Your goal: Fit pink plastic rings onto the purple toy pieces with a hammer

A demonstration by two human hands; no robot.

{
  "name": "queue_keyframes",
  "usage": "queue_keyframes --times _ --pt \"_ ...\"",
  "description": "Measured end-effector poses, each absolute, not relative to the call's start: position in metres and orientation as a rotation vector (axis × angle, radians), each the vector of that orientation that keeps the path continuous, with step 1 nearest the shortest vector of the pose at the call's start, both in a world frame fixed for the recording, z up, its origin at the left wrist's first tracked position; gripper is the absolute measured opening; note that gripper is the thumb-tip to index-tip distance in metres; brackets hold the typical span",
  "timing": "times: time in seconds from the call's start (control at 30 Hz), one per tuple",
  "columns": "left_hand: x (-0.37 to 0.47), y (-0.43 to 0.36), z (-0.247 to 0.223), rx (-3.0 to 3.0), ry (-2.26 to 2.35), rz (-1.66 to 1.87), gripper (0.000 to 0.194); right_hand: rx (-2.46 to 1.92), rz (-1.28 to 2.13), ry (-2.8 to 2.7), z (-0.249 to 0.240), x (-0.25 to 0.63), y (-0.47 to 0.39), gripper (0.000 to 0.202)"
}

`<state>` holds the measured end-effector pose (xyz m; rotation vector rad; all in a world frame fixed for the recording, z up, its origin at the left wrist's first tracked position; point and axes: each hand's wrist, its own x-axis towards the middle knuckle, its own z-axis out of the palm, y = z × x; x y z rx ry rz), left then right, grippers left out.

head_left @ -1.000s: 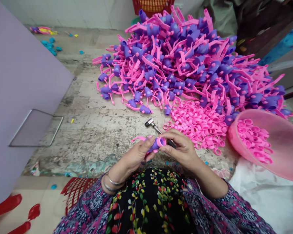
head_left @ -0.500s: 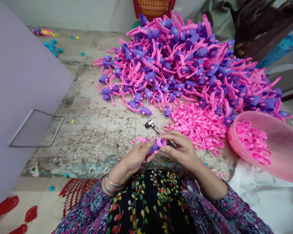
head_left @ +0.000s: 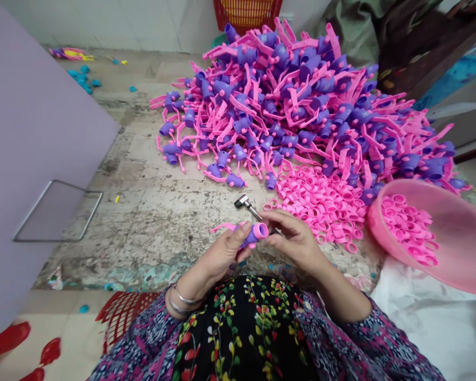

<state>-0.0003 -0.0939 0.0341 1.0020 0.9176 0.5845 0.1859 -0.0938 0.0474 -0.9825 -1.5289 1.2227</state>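
Note:
A purple plastic piece [head_left: 247,239] with pink limb-like parts is gripped between the thumb and fingers of my left hand [head_left: 218,254]. A pink ring [head_left: 261,230] sits around its open end, which faces right. My right hand [head_left: 297,241] is just right of that end, thumb and fingers apart, holding nothing that I can see. A small hammer [head_left: 243,201] with a dark-tipped metal head lies beyond the hands; its handle runs partly hidden behind my right fingers. Loose pink rings [head_left: 321,203] are heaped past my right hand.
A big heap of purple-and-pink pieces [head_left: 293,95] fills the back of the worn work surface [head_left: 135,211]. More rings lie in a pink bowl [head_left: 460,238] at right. A lilac panel [head_left: 43,132] with a metal handle [head_left: 97,203] stands at left; a red basket [head_left: 248,13] is behind.
My right fingers have come away from the ringed end of the piece and spread a little. My left hand keeps its grip, and the view has shifted slightly.

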Motion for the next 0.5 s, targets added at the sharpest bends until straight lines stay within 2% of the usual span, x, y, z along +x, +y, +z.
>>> queue_keyframes --times 0.2,0.5 --pt "0.004 -0.094 0.045 1.161 1.007 0.511 0.054 -1.006 1.47 -1.021 0.047 0.167 -0.079 0.039" --pt "0.01 -0.093 0.044 1.408 1.193 0.626 0.046 -0.974 1.713 -0.776 0.062 0.136 -0.075 0.056"
